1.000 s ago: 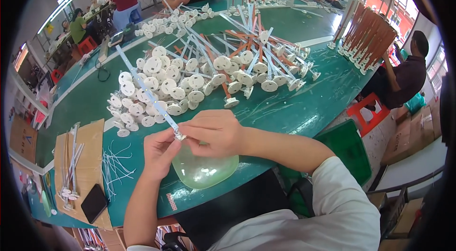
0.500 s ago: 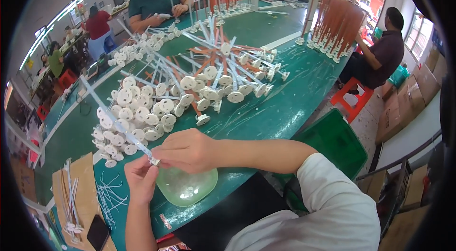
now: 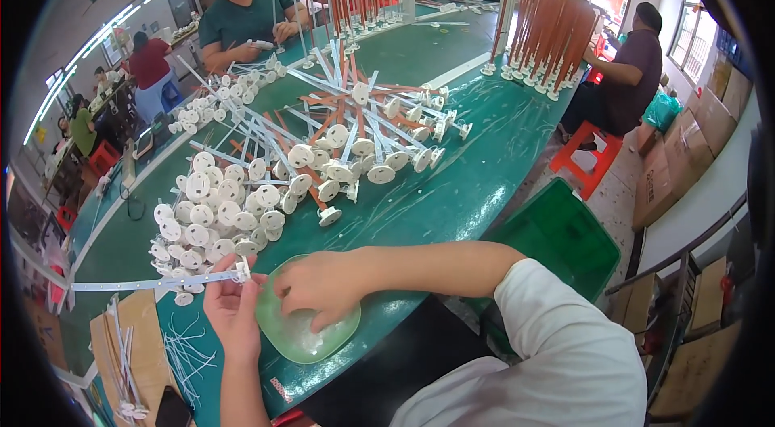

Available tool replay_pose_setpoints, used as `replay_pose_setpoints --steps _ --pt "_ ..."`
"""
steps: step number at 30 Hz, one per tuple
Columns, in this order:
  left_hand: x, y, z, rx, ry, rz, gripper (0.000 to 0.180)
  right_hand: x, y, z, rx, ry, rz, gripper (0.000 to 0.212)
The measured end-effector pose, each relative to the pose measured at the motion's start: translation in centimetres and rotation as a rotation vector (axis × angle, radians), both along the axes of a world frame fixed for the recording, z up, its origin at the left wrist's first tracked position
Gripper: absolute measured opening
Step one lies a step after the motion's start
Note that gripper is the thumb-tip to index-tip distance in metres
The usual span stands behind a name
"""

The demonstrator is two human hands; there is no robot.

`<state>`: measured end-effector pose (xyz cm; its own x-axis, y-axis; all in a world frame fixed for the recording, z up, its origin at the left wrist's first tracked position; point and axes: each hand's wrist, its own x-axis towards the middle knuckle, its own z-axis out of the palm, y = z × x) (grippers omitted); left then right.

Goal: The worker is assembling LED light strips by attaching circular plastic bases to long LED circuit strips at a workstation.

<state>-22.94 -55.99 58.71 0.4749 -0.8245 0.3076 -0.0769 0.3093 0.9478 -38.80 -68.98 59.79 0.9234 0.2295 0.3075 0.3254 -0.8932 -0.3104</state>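
Observation:
My left hand [image 3: 232,310] is closed on the white end piece of an LED strip [image 3: 145,283], a pale flat band with small dots that now points out to the left. Over the light green bowl [image 3: 270,328] is my right hand [image 3: 324,286], fingers apart and dipping inside, with no held thing visible. Small clear or whitish bits [image 3: 311,340] lie in the bowl, too small to make out. Just beyond my hands rises a heap of white round discs [image 3: 198,213] with strips attached.
More pale and orange strips with white discs [image 3: 355,148] spread over the green table [image 3: 452,193]. Cardboard [image 3: 153,338], loose thin wires [image 3: 187,350] and a dark phone [image 3: 172,409] lie at left. A green crate [image 3: 557,237] stands at right. Other people sit around.
My right hand has left the strip's end and moved right into the bowl. The strip has swung from pointing up-left to lying nearly level leftward. The view has shifted slightly.

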Motion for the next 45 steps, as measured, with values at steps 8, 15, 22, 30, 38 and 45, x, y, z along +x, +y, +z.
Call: replay_pose_setpoints --steps 8,15,22,30,38,45 --pt "-0.4 0.2 0.5 -0.019 0.041 -0.055 0.040 0.9 0.0 0.0 0.135 0.187 0.005 0.014" --pt "-0.2 0.2 0.1 -0.021 0.030 -0.057 0.041 0.8 0.0 0.4 0.265 -0.014 0.056 0.011" --pt "-0.4 0.6 -0.4 -0.149 0.170 -0.159 0.050 1.1 0.8 0.5 0.382 -0.093 -0.214 0.013" --pt "-0.5 0.6 -0.4 -0.255 0.298 -0.234 0.051 1.4 1.5 0.1 0.594 -0.293 -0.306 0.011" --pt "-0.5 0.7 -0.3 -0.268 0.311 -0.235 0.050 1.8 2.4 -0.7 0.684 -0.336 -0.283 0.009" --pt "-0.5 0.5 -0.7 -0.288 0.269 -0.258 0.048 1.6 2.1 -0.8 0.593 -0.374 -0.267 0.007"
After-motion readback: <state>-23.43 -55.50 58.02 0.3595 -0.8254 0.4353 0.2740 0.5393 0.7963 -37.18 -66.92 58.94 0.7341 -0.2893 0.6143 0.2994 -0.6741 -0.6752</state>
